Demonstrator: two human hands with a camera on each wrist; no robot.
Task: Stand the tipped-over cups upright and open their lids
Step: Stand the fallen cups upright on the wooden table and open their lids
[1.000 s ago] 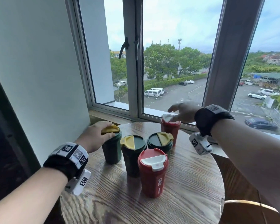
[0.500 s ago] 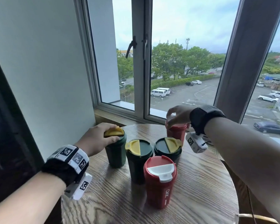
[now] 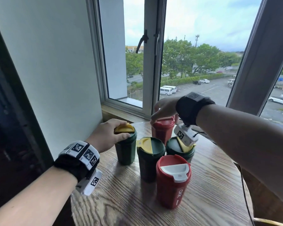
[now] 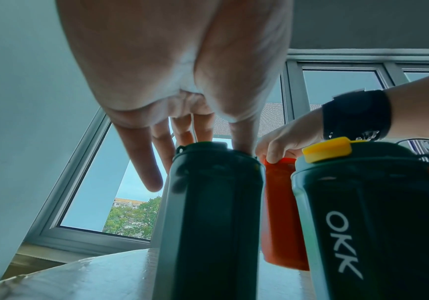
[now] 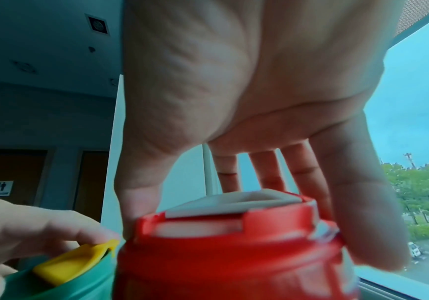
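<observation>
Five lidded travel cups stood upright in a cluster on the round wooden table (image 3: 203, 201), none of them tipped, so the work in hand looked to be lids only.

The left hand (image 3: 108, 136) sat on the far-left green cup (image 3: 125, 149) at about ten o'clock of the cluster, its fingers curled over the rim and touching the yellow flap (image 3: 124, 128), which was tilted up from the lid; the left wrist view showed the fingertips coming down on the lid's far edge.

The right hand (image 3: 164, 108) capped the back red cup (image 3: 162, 129) at twelve o'clock, thumb on one side of the lid and fingers draped down the other, clamped around the rim. Its white flap (image 5: 234, 201) appeared slightly raised in the right wrist view, though blur made this hard to judge.

The middle green cup (image 3: 149, 158) and the right green cup (image 3: 180, 150) had their yellow flaps partly lifted; the near red cup (image 3: 172, 181) at six o'clock had its white flap lying flat and apparently shut.

To do this step well, each hand should probably steady its cup downward while one fingertip levers the flap back on its hinge, since the cups were tall, closely packed, and likely to topple into neighbours if pulled sideways.
</observation>
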